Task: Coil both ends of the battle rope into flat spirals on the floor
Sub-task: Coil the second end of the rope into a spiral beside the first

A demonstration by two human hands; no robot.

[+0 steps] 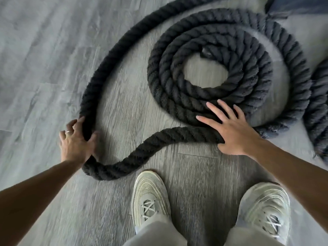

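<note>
Battle rope (209, 55), thick, black, twisted, lies on the grey plank floor (44, 50). One end is already wound into a flat spiral (177, 96) of roughly three turns, ahead of the person and slightly right, centre open, rope tip visible at the inner edge. The outermost turn stands off from the pack on the right side. A loose run sweeps wide to the left of the spiral, bends hard at the left hand (76, 141), then snakes back to the right hand (232, 128). Left hand: fingers curled round the rope at the bend, thumb on the inner side, gripping it; probably feeding slack toward the coil. Right hand: fingers straight and spread wide, palm flat on the near edge of the spiral where the loose run joins, likely pinning the turns so they do not shift as the next lap closes in. Second rope mass (317, 107) at the right edge, partly cut off. Two pale sneakers (150, 194) stand just behind the loose run; little foot clearance. Dark object at top right, cannot identify.
</note>
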